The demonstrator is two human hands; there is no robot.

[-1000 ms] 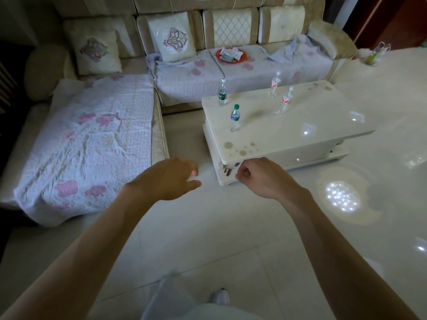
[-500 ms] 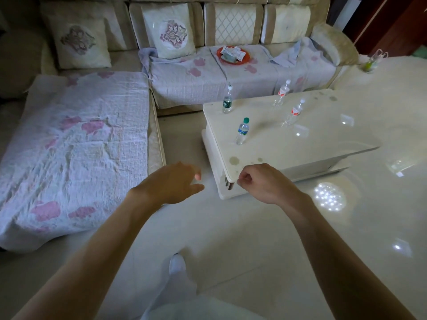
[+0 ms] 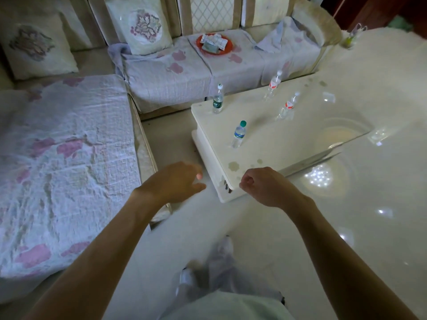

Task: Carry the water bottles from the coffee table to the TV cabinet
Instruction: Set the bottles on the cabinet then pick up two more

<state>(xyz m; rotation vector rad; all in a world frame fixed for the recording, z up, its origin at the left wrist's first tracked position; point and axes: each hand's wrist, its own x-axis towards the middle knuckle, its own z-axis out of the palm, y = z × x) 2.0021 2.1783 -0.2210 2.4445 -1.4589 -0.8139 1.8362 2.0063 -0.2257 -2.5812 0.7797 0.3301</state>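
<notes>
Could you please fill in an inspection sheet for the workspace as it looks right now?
Surface: white glossy coffee table, faint stains near the front corner.
Job's things: four water bottles upright on it, well apart: teal-capped bottle, green-label bottle, two red-label bottles.
Clutter: red plate of packets on the sofa.
Hands: left hand loosely open, right hand curled, both empty, short of the bottles.
Cables: nothing seen.
Surroundings: shiny tiled floor; TV cabinet out of view.

Four bottles stand on the coffee table (image 3: 265,144): bottle one (image 3: 238,134) nearest its front-left corner, bottle two (image 3: 218,99) far-left edge, bottles three (image 3: 273,84) and four (image 3: 287,106) far-right; sofa (image 3: 175,72) behind the table.
</notes>
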